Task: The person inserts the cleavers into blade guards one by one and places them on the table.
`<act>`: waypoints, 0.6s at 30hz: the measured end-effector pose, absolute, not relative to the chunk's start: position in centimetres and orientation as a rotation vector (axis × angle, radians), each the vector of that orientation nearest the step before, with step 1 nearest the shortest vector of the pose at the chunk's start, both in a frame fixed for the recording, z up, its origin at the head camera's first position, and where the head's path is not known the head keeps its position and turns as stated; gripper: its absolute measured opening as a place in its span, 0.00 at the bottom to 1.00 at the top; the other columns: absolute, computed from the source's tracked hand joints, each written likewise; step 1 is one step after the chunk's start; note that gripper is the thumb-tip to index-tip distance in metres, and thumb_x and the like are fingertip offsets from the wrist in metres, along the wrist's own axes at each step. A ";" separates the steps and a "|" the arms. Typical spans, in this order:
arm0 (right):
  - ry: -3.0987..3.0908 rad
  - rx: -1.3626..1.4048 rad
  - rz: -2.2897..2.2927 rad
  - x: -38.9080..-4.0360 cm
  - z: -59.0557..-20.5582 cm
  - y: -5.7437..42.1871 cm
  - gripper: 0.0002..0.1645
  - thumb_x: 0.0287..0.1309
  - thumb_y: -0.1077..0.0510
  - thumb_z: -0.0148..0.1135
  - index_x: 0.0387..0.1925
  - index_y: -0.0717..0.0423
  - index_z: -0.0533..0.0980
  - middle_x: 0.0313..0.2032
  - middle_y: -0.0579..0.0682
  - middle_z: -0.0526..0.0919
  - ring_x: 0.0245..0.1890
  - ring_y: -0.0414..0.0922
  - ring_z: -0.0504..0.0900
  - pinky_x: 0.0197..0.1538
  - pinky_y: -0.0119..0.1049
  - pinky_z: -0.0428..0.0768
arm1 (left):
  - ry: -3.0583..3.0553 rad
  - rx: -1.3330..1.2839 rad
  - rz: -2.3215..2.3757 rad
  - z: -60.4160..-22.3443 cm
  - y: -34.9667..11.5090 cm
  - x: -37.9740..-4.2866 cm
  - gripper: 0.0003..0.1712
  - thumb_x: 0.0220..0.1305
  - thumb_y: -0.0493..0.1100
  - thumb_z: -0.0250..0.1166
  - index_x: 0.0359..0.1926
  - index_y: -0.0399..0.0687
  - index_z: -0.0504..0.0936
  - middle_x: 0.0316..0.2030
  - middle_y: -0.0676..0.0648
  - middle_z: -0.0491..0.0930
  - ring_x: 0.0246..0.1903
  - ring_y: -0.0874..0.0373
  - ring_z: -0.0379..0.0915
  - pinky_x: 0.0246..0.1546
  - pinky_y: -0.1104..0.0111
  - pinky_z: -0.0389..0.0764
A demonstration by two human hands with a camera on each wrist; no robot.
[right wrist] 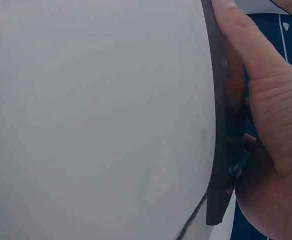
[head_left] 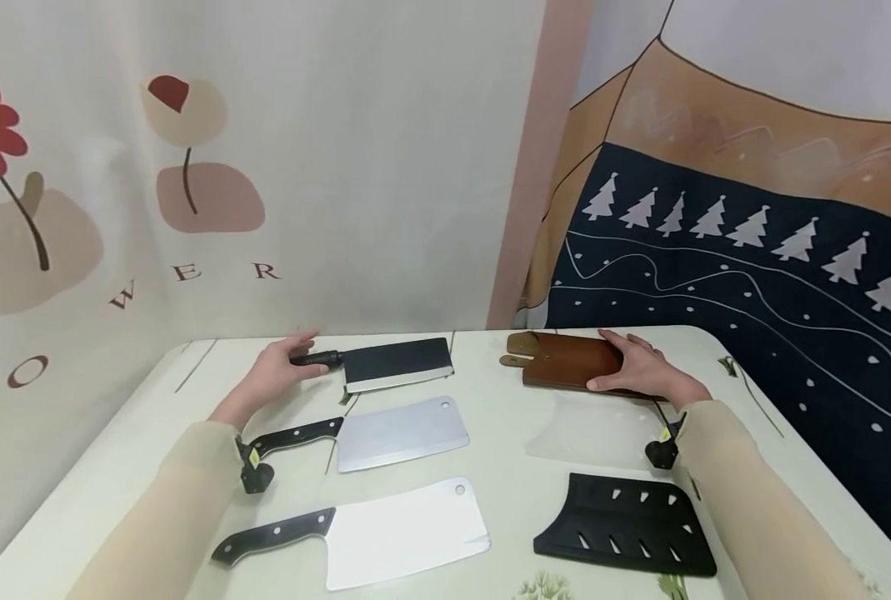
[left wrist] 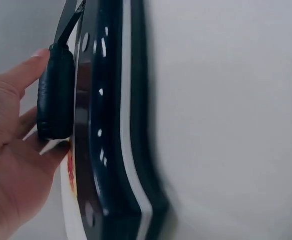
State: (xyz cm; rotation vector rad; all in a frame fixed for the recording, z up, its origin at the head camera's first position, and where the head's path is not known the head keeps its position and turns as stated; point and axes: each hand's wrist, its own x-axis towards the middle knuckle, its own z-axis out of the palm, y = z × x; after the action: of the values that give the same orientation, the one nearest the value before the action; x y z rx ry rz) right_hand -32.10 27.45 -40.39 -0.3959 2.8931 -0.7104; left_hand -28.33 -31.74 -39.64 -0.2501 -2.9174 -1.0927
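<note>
On table (head_left: 486,408), our left hand (head_left: 278,373) grips black cleaver (head_left: 396,364), right hand (head_left: 646,372) brown sheath (head_left: 571,358); all three cleavers (head_left: 403,435) lie unsheathed.

Head view bright, evenly lit, shadows faint. Front cleaver blade (head_left: 407,533), nearest table's (head_left: 486,375) near edge, glares almost white. Wrist views dimmer, greyish. Left: small highlights on black cleaver handle (left wrist: 105,100), outline blurred. Right: leather sheath (right wrist: 228,110) dark, soft.
</note>
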 end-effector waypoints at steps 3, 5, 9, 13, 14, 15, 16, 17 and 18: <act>2.872 -0.416 -0.711 -32.2 -40.2 27.4 0.72 0.45 0.33 0.79 0.79 0.63 0.51 0.72 0.72 0.59 0.73 0.74 0.44 0.66 0.76 0.48 | -2.882 -0.215 -1.203 -39.7 -31.8 -28.8 0.45 0.67 0.40 0.71 0.77 0.34 0.59 0.69 0.25 0.65 0.68 0.31 0.63 0.68 0.42 0.62; 2.860 -0.426 -0.706 -32.3 -40.1 27.5 0.73 0.43 0.34 0.80 0.79 0.62 0.52 0.73 0.71 0.58 0.73 0.74 0.43 0.65 0.76 0.47 | -2.872 -0.208 -1.255 -39.6 -31.8 -29.0 0.44 0.66 0.39 0.71 0.77 0.34 0.59 0.68 0.25 0.66 0.67 0.31 0.63 0.68 0.42 0.61; 2.842 -0.433 -0.691 -32.3 -40.0 27.5 0.73 0.41 0.35 0.81 0.79 0.61 0.52 0.75 0.69 0.54 0.73 0.73 0.42 0.64 0.77 0.46 | -2.855 -0.218 -1.350 -39.9 -31.7 -29.4 0.43 0.65 0.37 0.72 0.76 0.34 0.62 0.67 0.27 0.69 0.67 0.32 0.64 0.69 0.42 0.60; 2.826 -0.445 -0.690 -32.3 -39.9 27.5 0.73 0.39 0.37 0.82 0.78 0.61 0.53 0.76 0.69 0.51 0.73 0.73 0.41 0.64 0.77 0.45 | -2.860 -0.221 -1.393 -40.3 -31.7 -29.7 0.41 0.64 0.38 0.72 0.75 0.35 0.65 0.66 0.30 0.72 0.68 0.34 0.63 0.70 0.44 0.58; 2.825 -0.454 -0.687 -32.3 -40.0 27.5 0.72 0.39 0.37 0.82 0.78 0.60 0.54 0.77 0.69 0.51 0.73 0.73 0.41 0.64 0.77 0.45 | -2.860 -0.217 -1.400 -40.4 -31.8 -29.7 0.41 0.64 0.38 0.72 0.74 0.36 0.66 0.66 0.31 0.72 0.69 0.34 0.63 0.70 0.44 0.57; 2.823 -0.463 -0.682 -32.4 -40.0 27.5 0.72 0.38 0.38 0.82 0.78 0.60 0.54 0.77 0.69 0.50 0.73 0.73 0.42 0.64 0.77 0.45 | -2.863 -0.212 -1.406 -40.4 -31.9 -29.8 0.40 0.64 0.38 0.72 0.74 0.36 0.67 0.66 0.31 0.72 0.69 0.35 0.63 0.70 0.44 0.57; 2.822 -0.470 -0.679 -32.5 -40.0 27.6 0.72 0.38 0.38 0.83 0.78 0.60 0.54 0.77 0.69 0.50 0.73 0.73 0.42 0.64 0.77 0.45 | -2.870 -0.204 -1.411 -40.5 -31.9 -29.8 0.39 0.64 0.38 0.73 0.73 0.37 0.68 0.67 0.31 0.72 0.69 0.34 0.63 0.70 0.44 0.57; 2.818 -0.477 -0.678 -32.5 -40.0 27.7 0.72 0.38 0.38 0.83 0.78 0.60 0.54 0.77 0.69 0.50 0.73 0.73 0.42 0.64 0.78 0.45 | -2.875 -0.205 -1.416 -40.5 -32.0 -29.9 0.39 0.63 0.38 0.73 0.73 0.38 0.69 0.67 0.31 0.71 0.68 0.34 0.63 0.69 0.44 0.57; 2.819 -0.488 -0.665 -32.6 -40.0 27.8 0.72 0.38 0.38 0.83 0.78 0.59 0.54 0.77 0.69 0.50 0.73 0.73 0.42 0.64 0.78 0.45 | -2.883 -0.206 -1.419 -40.5 -32.1 -30.0 0.38 0.63 0.38 0.73 0.72 0.38 0.70 0.68 0.31 0.70 0.68 0.34 0.63 0.69 0.44 0.58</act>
State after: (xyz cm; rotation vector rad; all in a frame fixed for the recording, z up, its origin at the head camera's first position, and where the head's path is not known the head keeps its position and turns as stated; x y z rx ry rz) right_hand -32.63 27.80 -40.04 -0.4878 2.8187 -0.6654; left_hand -29.98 -32.11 -40.54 -0.2058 -2.8826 -1.4195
